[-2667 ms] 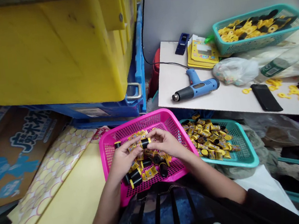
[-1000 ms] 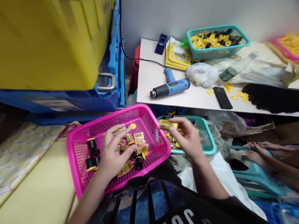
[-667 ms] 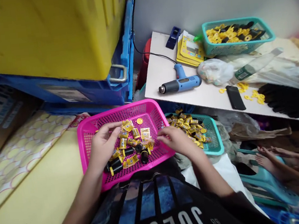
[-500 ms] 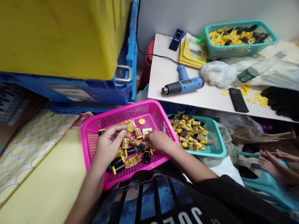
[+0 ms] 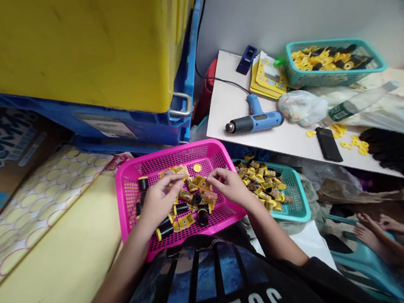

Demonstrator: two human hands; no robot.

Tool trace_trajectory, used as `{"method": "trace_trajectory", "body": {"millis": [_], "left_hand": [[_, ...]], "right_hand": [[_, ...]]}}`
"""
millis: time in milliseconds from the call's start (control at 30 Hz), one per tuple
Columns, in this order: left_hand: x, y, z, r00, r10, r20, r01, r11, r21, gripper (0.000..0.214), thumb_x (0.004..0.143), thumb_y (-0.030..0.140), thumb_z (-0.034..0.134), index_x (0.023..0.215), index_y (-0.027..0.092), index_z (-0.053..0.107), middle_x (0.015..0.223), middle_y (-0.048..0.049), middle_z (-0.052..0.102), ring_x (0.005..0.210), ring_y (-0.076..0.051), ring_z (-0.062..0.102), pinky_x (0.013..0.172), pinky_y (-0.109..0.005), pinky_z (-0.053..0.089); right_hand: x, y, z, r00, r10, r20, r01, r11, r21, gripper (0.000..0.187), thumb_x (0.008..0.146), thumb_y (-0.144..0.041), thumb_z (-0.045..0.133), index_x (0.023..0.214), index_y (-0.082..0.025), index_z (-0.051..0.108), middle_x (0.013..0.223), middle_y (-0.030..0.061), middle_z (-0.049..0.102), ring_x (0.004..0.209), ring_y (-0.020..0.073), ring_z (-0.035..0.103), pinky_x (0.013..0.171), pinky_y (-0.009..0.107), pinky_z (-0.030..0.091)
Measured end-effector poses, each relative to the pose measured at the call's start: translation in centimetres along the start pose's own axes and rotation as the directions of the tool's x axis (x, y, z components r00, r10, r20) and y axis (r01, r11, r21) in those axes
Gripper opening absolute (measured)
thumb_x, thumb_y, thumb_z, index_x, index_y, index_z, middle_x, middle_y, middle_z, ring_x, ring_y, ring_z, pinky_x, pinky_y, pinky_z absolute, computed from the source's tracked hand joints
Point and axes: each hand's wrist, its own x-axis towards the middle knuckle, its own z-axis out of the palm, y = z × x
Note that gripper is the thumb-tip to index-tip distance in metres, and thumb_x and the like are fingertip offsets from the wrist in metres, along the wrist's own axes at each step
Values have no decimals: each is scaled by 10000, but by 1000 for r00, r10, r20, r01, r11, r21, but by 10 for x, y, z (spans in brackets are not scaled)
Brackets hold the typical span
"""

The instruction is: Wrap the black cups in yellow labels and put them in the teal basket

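Observation:
Over the pink basket (image 5: 126, 180) my left hand (image 5: 161, 198) is closed in a pinch, with a small yellow bit at its fingertips that I cannot make out. My right hand (image 5: 230, 187), at the basket's right side, has thumb and forefinger together at a yellow printed film sleeve (image 5: 206, 185). Below and between the hands lie several black bottles with yellow caps (image 5: 164, 231), more flat printed film sleeves (image 5: 183, 222) and a round yellow cap (image 5: 197, 168).
A teal basket (image 5: 301, 193) full of yellow wrapped pieces adjoins on the right. The white table (image 5: 216, 115) holds a blue heat gun (image 5: 257, 122), a phone (image 5: 328, 144), a bottle (image 5: 361, 102) and another teal basket (image 5: 340, 78). Stacked crates (image 5: 128, 126) rise behind. Another person's feet (image 5: 374, 233) show at right.
My right hand has lifted and shifted slightly right, with a film sleeve now at its fingertips. My left fingers have drawn closer into a pinch. The whole view has shifted a little.

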Motion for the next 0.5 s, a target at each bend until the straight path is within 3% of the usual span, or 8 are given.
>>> {"method": "trace_trajectory", "body": {"millis": [100,167,200,300,400,500], "left_hand": [[1,1,15,999,24,41,-18,990,-143,389,691,292,761,1064,226,671,1014,-63,707,886,-197,658,760,-326,544],[1,2,19,990,141,-2,-140,978,-156,180,699,229,738,872,214,691,858,-33,683,826,-180,643,764,-323,532],[0,2,19,974,225,-28,-226,967,-119,55,713,197,713,757,210,683,805,-24,660,806,-175,637,775,-325,524],[-4,5,10,888,458,-48,-455,889,61,166,719,111,659,592,216,665,875,-38,628,890,-186,626,830,-335,508],[-7,10,1,853,517,-67,-500,848,176,197,740,107,631,599,233,687,1007,-50,603,978,-205,605,833,-345,518],[-7,11,-1,860,506,-59,-481,845,234,203,758,139,640,589,239,692,1027,-55,597,995,-218,598,840,-362,525]], "right_hand": [[-3,-12,2,999,-34,-12,36,964,264,222,867,-409,597,802,-196,607,720,-5,605,652,137,536,640,271,428],[-6,-20,3,990,-138,5,131,951,280,199,866,-399,617,825,-204,628,780,12,622,744,160,566,723,307,449],[-7,-23,2,977,-212,20,198,940,276,181,870,-389,623,845,-210,644,849,29,640,828,178,583,791,333,450],[-7,-26,3,940,-338,38,301,879,370,222,916,-424,560,903,-233,671,1048,59,639,1035,215,565,930,385,412],[-4,-22,8,983,-181,9,152,851,503,430,940,-573,421,891,-223,666,958,59,632,911,205,576,784,347,440],[1,-22,16,991,-50,124,-21,858,513,508,863,-672,476,816,-198,651,764,21,597,704,163,526,646,299,403]]}}
